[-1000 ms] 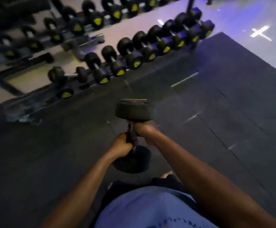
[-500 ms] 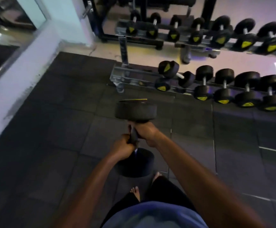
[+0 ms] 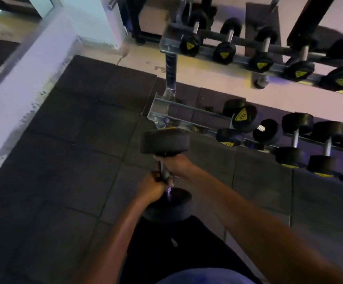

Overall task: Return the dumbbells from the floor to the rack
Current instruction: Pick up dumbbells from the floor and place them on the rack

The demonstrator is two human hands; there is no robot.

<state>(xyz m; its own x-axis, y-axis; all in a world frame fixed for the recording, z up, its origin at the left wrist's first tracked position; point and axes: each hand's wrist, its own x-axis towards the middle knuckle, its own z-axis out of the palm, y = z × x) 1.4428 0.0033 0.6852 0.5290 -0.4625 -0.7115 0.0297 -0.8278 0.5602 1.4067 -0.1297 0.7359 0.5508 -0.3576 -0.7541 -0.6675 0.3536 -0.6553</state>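
Both hands carry one dumbbell at frame centre.

The left hand (image 3: pixel 153 188) and right hand (image 3: pixel 175 163) wrap fingers tightly around the handle of the black dumbbell (image 3: pixel 165 142), held off the floor, with the rack (image 3: pixel 187 108) just beyond, upper right.

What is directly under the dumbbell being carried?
Dark rubber floor tiles and the person's dark-clad leg. Both hands, left hand and right hand, grip the dumbbell; its lower head covers the feet.
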